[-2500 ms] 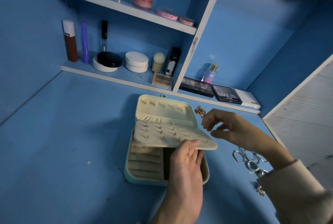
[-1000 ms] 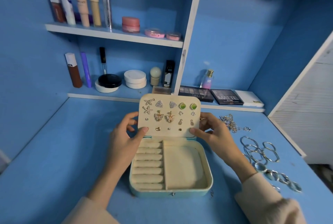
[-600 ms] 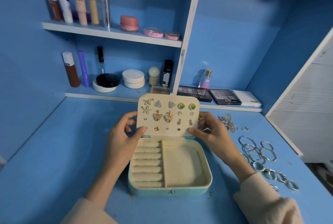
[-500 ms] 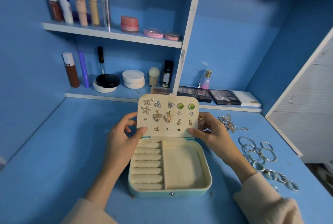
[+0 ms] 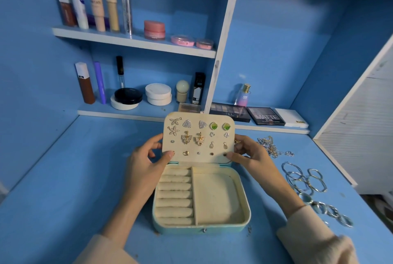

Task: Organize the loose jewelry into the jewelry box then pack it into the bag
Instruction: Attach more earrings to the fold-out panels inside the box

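Fingers (image 5: 154, 139) of left hand (image 5: 144, 166), right hand (image 5: 253, 157) half-hidden behind earring panel (image 5: 204, 158)

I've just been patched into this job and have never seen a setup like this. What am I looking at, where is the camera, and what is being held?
There is no machine here: a person works with two bare hands. The single camera sits on their head, looking forward and down. The left hand and right hand each pinch a side of the earring panel, held upright at the back of the open jewelry box on the blue desk. Loose chains, bangles and rings lie to the right. Cosmetics stand on the shelves behind.
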Tool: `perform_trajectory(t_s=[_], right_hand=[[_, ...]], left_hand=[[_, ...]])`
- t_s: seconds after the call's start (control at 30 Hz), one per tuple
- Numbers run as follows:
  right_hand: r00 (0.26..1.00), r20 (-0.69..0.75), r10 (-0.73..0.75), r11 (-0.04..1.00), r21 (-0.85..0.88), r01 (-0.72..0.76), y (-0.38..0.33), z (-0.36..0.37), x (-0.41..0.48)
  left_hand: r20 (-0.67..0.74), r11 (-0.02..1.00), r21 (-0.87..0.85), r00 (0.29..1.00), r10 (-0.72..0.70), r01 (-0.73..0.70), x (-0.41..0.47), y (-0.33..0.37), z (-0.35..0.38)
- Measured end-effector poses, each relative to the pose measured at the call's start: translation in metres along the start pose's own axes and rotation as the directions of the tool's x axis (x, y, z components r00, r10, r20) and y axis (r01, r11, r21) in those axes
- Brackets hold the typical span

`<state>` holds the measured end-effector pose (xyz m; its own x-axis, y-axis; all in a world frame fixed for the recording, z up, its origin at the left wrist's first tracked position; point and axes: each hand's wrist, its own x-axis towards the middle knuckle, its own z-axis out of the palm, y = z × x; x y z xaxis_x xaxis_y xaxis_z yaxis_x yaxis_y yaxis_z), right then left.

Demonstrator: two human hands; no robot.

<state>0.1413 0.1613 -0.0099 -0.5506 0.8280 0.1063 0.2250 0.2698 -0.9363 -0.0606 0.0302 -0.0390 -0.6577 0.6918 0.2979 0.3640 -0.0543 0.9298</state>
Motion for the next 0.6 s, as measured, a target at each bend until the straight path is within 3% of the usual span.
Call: perform_trajectory(t_s=[0.23, 0.6], right_hand=[[0.997, 0.052, 0.061, 0.989, 0.132, -0.067, -0.006, -0.003, -0.001], [0.996, 0.048, 0.081, 0.99, 0.116, -0.086, -0.011, -0.002, 0.0]], left_hand=[[-0.009, 1.0, -0.009, 1.0, 0.008, -0.008, 0.0, 0.0, 0.0], [-0.016, 1.0, -0.017, 1.0, 0.003, -0.003, 0.0, 0.0, 0.0]])
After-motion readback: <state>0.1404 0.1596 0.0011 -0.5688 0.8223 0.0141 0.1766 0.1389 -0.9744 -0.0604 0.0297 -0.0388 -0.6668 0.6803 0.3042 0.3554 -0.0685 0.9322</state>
